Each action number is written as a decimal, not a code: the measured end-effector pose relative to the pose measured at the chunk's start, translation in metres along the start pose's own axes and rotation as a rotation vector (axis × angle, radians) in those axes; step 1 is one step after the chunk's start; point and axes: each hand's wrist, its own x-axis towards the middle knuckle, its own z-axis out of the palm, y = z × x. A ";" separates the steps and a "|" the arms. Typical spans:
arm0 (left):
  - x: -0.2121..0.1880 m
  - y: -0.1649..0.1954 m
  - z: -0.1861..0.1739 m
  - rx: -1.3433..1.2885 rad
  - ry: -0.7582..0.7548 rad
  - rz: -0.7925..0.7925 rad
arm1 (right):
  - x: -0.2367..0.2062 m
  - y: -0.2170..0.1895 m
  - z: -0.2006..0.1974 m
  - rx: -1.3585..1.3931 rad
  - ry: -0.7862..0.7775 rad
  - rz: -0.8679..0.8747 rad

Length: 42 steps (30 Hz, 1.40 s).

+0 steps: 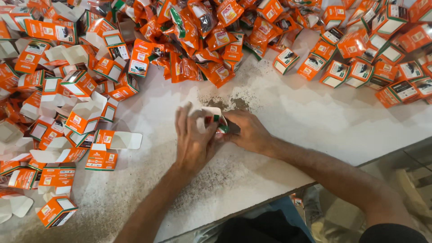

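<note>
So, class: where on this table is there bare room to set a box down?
Bare table lies right of the right hand, below the closed boxes; also the near edge below the left hand. The open boxes and pouches crowd the left side and back.

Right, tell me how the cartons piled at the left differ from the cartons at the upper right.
The left cartons lie open, white flaps and insides showing; the upper-right cartons look closed. The left cartons are scattered across a wide stretch of the white table; the upper-right cartons sit packed closely together. Both are small orange boxes with a white panel. The left hand and right hand grip one carton between them.
</note>
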 end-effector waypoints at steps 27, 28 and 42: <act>-0.004 -0.051 -0.004 -1.485 -0.203 -0.930 | -0.006 -0.005 0.010 -0.213 0.059 -0.182; -0.004 -0.053 0.001 -1.391 -0.213 -0.931 | -0.007 -0.004 0.011 -0.195 0.055 -0.188; -0.009 -0.020 0.008 -0.587 -0.054 -0.187 | -0.009 -0.001 0.010 -0.125 0.000 0.011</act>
